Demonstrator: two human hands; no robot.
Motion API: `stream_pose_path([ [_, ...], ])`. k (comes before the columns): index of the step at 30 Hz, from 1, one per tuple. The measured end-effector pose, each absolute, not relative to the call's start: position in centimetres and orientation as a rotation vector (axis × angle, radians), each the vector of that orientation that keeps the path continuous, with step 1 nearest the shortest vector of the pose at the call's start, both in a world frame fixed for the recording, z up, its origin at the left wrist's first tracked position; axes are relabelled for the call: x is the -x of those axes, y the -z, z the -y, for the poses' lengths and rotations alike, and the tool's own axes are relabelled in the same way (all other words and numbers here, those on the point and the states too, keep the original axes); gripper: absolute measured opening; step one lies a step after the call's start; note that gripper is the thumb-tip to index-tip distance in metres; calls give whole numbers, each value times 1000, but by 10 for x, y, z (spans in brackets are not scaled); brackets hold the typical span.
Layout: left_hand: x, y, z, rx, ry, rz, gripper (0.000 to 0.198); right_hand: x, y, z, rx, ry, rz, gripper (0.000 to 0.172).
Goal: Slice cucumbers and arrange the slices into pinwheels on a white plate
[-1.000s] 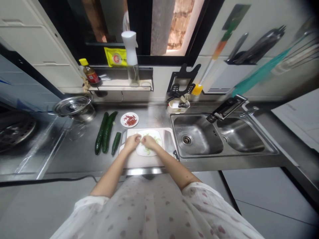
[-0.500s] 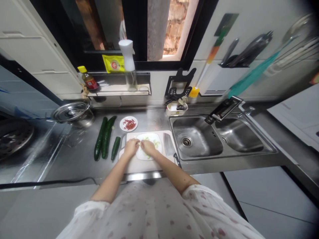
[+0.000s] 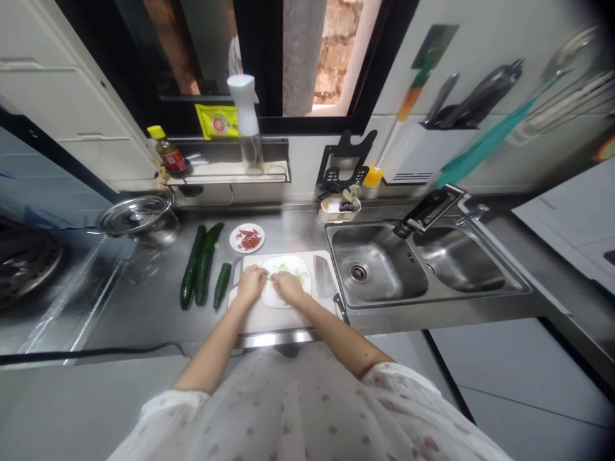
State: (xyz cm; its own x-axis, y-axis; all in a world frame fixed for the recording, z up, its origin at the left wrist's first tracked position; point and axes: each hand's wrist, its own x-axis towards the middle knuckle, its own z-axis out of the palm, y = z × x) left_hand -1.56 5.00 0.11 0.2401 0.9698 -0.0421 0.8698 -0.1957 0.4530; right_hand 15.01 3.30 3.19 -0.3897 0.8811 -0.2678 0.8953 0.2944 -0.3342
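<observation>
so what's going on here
A person has both hands over a white plate on a cutting board. The left hand and right hand have their fingertips close together; what they pinch, if anything, is too small to tell. Pale green pieces lie on the plate. A knife rests at the board's right side, two long cucumbers and a shorter one lie left of it, and red bits sit in a dish behind.

Got two bare hands (image 3: 252, 285), two long dark-green cucumbers (image 3: 207, 266) plus one short dark-green cucumber chunk (image 3: 222, 285), one round white plate (image 3: 234, 243), one squarish white plate (image 3: 277, 303), one pale rectangular cutting board (image 3: 259, 321), one black-handled steel knife (image 3: 325, 276), two stainless-steel sink basins (image 3: 389, 266). Pale green slices (image 3: 301, 274)? Can't count 'em, too small.
</observation>
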Motion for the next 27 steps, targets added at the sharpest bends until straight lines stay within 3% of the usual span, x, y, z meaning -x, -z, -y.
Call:
stream_pose_path([
  [27,12,5,-49,-2118,-339,-1687,24,-146,-22,-28,-1683,630,-2484,34],
])
